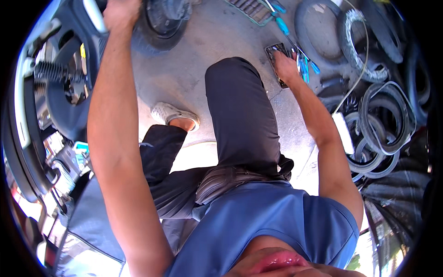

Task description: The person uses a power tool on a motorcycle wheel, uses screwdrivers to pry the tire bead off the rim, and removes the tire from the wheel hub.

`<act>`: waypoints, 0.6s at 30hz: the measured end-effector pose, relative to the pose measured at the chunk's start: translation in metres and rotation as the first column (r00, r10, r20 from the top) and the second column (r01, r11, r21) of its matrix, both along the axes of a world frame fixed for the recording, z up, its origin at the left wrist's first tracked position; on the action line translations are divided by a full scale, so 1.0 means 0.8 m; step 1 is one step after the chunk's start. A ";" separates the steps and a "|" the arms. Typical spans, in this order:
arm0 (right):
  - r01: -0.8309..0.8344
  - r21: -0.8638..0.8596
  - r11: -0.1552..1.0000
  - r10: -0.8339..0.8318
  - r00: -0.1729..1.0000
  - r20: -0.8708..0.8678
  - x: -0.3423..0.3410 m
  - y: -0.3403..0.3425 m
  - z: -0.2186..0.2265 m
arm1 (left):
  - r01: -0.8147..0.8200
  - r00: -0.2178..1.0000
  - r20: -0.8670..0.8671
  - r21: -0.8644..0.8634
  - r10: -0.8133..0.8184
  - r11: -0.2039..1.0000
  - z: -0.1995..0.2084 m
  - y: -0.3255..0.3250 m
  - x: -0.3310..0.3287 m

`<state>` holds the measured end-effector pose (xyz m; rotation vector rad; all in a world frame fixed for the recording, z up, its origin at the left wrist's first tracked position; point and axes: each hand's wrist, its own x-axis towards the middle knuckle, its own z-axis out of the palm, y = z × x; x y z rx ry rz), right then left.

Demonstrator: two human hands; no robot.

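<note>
My right hand [287, 67] reaches down to a shallow dark rectangular tray [281, 83] on the floor, which seems to hold small parts. Its fingers are bent together over the tray, and whatever they pinch is too small to make out. Close beside that hand lie several tools with teal handles, among them a long screwdriver [282, 26]. My left hand [121, 15] is raised at the upper left, against the dark and white bodywork of a motorcycle [94, 16]. Its fingers are blurred and partly cut off by the picture's edge.
A wheel with a black tyre [159, 39] stands near my left hand. Several tyres and rings [385, 117] are heaped on the right, with a pale cord [355, 83] across them. A tool case [251, 10] lies at the far edge. Motorcycle parts crowd the left.
</note>
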<state>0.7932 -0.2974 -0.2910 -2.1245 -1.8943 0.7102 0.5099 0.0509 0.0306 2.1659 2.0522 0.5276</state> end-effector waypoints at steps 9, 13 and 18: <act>0.352 -0.080 0.933 -0.352 0.841 -0.411 -0.005 0.021 0.076 | -0.115 0.993 -0.037 -0.153 0.110 0.982 0.033 -0.018 0.012; 0.400 -0.392 0.828 -0.547 0.421 -0.724 -0.038 0.101 0.125 | -0.096 0.995 0.017 -0.174 0.101 0.980 0.031 0.001 -0.009; 0.423 -0.388 0.819 -0.567 0.489 -0.662 -0.017 0.147 0.158 | -0.073 0.997 -0.022 -0.151 0.071 0.986 0.032 0.005 -0.013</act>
